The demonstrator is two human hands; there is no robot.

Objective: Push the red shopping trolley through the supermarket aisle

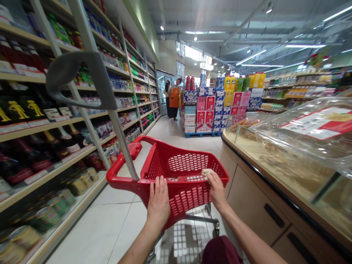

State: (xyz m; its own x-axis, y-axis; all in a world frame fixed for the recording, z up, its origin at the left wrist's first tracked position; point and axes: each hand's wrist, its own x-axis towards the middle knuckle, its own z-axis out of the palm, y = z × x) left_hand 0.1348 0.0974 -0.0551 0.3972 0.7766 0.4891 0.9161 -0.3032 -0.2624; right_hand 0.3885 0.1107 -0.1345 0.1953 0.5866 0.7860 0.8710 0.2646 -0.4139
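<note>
In the head view a red plastic shopping cart (189, 198) stands sideways in front of me, its basket wall pierced with rows of holes. My left hand (158, 201) rests against the near rim, fingers stretched out flat. At the basket's right end my right hand (218, 189) holds a crumpled whitish cloth (208, 173) over the rim; the fingers partly cover it. A grey metal pole (121, 141) rises from the cart's left part and carries a dark grey ring-shaped holder (78, 79). Inside the basket I see only red plastic.
Shelves of bottles and cans (66, 157) line the left side. A wooden counter with clear plastic covers (302, 139) stands close on the right. Ahead, stacked boxes (205, 113) sit on a blue pallet, and a person in an orange apron (174, 97) stands beside another person.
</note>
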